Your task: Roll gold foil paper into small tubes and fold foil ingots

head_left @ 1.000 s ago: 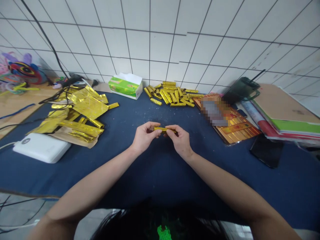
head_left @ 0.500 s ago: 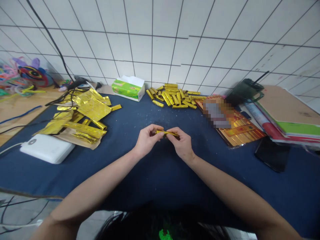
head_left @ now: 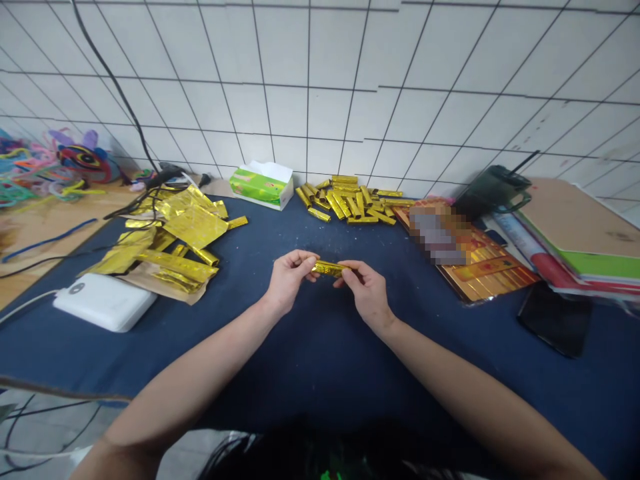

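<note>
Both hands, left (head_left: 292,279) and right (head_left: 367,292), pinch opposite ends of a small, shiny gold foil tube (head_left: 329,268) between thumb and fingers, above the dark-blue-covered tabletop (head_left: 320,360).

A home-like craft corner: tiled wall (head_left: 333,53), cloth-covered table (head_left: 320,373), colourful pipe cleaners (head_left: 30,173).

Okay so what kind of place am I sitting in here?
Probably a home or small-workshop craft table: gold foil sheets lie loose at the left, small gold rolls are piled by the tiled wall, and colourful fuzzy craft stems sit on the wooden surface.
</note>
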The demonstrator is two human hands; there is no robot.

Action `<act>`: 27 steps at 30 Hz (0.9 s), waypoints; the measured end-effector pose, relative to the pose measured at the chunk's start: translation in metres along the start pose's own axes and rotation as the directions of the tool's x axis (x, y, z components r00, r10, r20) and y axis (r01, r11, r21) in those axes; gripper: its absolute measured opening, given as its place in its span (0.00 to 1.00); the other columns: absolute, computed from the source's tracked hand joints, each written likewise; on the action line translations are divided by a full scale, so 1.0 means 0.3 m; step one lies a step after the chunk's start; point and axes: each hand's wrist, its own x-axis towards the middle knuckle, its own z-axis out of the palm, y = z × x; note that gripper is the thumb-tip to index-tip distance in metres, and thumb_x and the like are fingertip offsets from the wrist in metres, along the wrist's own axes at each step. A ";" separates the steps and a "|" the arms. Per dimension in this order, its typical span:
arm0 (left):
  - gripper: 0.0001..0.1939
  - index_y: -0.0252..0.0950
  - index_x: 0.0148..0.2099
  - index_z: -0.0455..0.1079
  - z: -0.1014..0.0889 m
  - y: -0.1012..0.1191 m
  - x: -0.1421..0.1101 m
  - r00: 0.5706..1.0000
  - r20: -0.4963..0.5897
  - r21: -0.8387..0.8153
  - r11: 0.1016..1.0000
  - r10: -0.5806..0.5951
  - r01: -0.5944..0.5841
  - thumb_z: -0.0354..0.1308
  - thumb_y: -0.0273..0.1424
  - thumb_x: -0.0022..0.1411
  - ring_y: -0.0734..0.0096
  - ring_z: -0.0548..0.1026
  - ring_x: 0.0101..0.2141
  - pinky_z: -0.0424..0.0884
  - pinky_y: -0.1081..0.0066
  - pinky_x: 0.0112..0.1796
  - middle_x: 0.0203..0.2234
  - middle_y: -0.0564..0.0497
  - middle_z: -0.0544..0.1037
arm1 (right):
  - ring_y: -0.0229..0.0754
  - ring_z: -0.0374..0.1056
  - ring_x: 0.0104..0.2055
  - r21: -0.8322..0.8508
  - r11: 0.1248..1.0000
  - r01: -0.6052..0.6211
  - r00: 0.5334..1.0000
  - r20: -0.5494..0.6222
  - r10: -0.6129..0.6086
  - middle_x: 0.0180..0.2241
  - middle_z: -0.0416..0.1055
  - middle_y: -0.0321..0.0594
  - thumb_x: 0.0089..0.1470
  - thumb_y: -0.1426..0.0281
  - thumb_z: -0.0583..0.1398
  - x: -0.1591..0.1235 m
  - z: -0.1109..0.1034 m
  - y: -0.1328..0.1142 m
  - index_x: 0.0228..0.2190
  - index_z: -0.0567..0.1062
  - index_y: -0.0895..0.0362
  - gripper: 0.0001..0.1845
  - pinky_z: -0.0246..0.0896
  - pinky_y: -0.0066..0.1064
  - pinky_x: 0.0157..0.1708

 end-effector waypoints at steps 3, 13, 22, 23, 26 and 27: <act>0.13 0.32 0.34 0.70 -0.002 0.002 -0.002 0.999 0.041 0.057 0.998 0.009 -0.012 0.63 0.34 0.47 0.79 0.70 0.20 0.66 0.78 0.22 0.20 0.53 0.73 | 0.38 0.70 0.24 -0.004 1.000 0.015 1.000 0.000 -0.015 0.22 0.72 0.34 0.50 0.64 0.58 -0.002 0.000 0.002 0.35 0.72 0.56 0.11 0.66 0.33 0.30; 0.10 0.31 0.30 0.71 0.011 -0.009 -0.016 0.994 0.110 0.231 0.973 -0.007 -0.019 0.64 0.31 0.46 0.81 0.67 0.18 0.65 0.77 0.22 0.18 0.54 0.72 | 0.38 0.70 0.27 -0.046 0.998 0.047 0.995 0.091 -0.043 0.27 0.73 0.36 0.49 0.63 0.59 -0.008 0.005 0.009 0.33 0.74 0.55 0.10 0.67 0.33 0.31; 0.09 0.31 0.31 0.72 0.015 0.000 -0.021 0.995 0.099 0.241 0.970 0.004 -0.028 0.63 0.30 0.46 0.81 0.67 0.18 0.66 0.77 0.22 0.20 0.53 0.74 | 0.36 0.69 0.24 0.015 1.000 -0.005 0.994 0.112 0.004 0.27 0.72 0.36 0.49 0.63 0.59 -0.002 -0.001 0.022 0.37 0.72 0.56 0.13 0.66 0.32 0.27; 0.08 0.31 0.31 0.72 0.017 0.001 -0.021 0.995 0.094 0.235 0.971 0.012 -0.034 0.63 0.30 0.47 0.81 0.68 0.18 0.66 0.77 0.22 0.20 0.53 0.74 | 0.36 0.69 0.23 0.011 1.000 -0.003 0.994 0.112 0.002 0.26 0.72 0.35 0.49 0.63 0.59 -0.002 -0.001 0.021 0.36 0.72 0.56 0.13 0.66 0.31 0.26; 0.11 0.31 0.33 0.71 0.018 0.002 -0.019 0.997 0.078 0.194 0.980 0.026 -0.041 0.63 0.31 0.46 0.78 0.70 0.21 0.68 0.76 0.24 0.21 0.53 0.74 | 0.36 0.68 0.22 -0.029 0.999 0.020 0.997 0.072 -0.018 0.24 0.71 0.34 0.50 0.63 0.58 -0.004 0.000 0.013 0.35 0.72 0.56 0.11 0.66 0.32 0.26; 0.12 0.31 0.33 0.71 0.017 0.002 -0.017 0.997 0.070 0.178 0.983 0.028 -0.040 0.64 0.31 0.45 0.78 0.70 0.21 0.68 0.76 0.24 0.21 0.53 0.74 | 0.36 0.68 0.22 -0.038 0.999 0.024 0.998 0.054 -0.022 0.23 0.70 0.33 0.50 0.64 0.59 -0.004 0.000 0.009 0.35 0.72 0.56 0.11 0.66 0.32 0.27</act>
